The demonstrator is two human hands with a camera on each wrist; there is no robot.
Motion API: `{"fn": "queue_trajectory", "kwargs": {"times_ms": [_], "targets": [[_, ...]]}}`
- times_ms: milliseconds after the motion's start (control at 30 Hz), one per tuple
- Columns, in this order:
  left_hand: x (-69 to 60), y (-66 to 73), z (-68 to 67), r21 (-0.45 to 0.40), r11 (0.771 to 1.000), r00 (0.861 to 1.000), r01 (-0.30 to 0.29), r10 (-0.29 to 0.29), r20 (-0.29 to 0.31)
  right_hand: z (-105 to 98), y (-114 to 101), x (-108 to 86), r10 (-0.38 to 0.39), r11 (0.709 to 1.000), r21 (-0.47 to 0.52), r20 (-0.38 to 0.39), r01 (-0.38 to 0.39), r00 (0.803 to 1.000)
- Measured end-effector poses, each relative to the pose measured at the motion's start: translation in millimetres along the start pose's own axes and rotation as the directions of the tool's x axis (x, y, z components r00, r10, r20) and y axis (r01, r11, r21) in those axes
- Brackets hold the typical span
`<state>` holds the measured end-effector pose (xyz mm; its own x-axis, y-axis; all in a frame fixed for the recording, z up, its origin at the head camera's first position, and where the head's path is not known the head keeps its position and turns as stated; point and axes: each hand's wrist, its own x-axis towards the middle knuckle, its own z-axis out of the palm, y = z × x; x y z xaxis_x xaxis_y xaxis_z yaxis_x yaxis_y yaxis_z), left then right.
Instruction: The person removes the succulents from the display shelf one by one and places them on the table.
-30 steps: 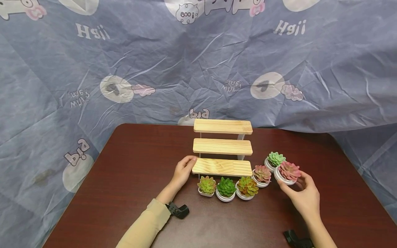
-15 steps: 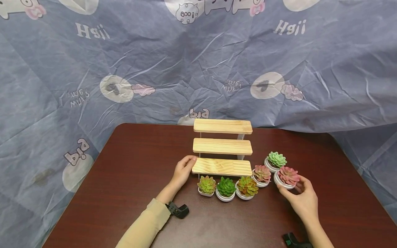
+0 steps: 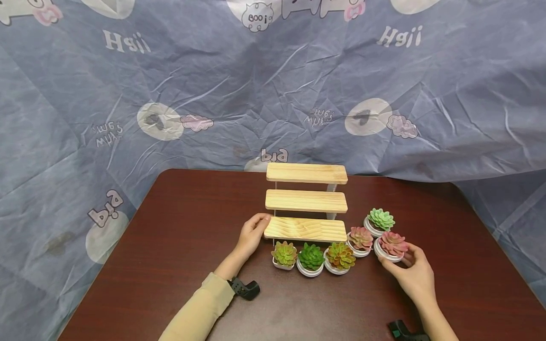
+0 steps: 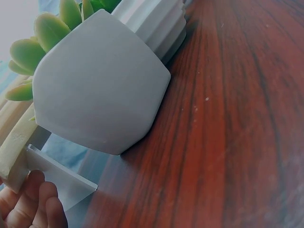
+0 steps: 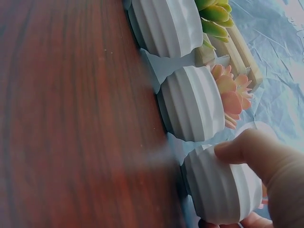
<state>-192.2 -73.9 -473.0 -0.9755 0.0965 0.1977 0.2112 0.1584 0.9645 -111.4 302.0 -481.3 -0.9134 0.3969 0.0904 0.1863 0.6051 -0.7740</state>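
Observation:
My left hand (image 3: 249, 237) grips the left end of the lowest board of a three-tier wooden display stand (image 3: 304, 229). In the left wrist view its curled fingers (image 4: 31, 204) lie beneath the board, beside a clear side support (image 4: 61, 178). My right hand (image 3: 413, 273) holds a pink potted succulent (image 3: 392, 244), thumb in front of its ribbed white pot (image 5: 221, 185). Just left of it sits another pink succulent (image 3: 360, 238), with a pale green succulent (image 3: 381, 219) behind. The other fingers of my right hand are mostly hidden by the pot.
Along the stand's front stand a yellow-green succulent (image 3: 284, 255) in a squarish pot, a dark green succulent (image 3: 311, 257) and an orange-green succulent (image 3: 340, 257). All rest on a dark brown table (image 3: 204, 208). A printed blue-grey cloth (image 3: 239, 85) hangs behind it.
My right hand has moved slightly left and nearer with the pink succulent, bringing it closer to the other pink one. My left hand has kept its hold on the stand.

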Motion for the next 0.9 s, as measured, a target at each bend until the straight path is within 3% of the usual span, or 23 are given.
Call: {"fn": "queue_trajectory", "kwargs": {"times_ms": [367,900], "targets": [[0.0,0.0,-0.1,-0.011,1.0,1.0,-0.007,0.007,0.002,1.4,2.5,0.4,-0.012,1.0,-0.022,0.032,0.012,0.999],[0.3,-0.7,0.0,-0.005,1.0,1.0,0.007,-0.007,0.002,-4.0,0.6,2.7,-0.068,0.997,-0.012,0.151,0.071,0.986]]}}
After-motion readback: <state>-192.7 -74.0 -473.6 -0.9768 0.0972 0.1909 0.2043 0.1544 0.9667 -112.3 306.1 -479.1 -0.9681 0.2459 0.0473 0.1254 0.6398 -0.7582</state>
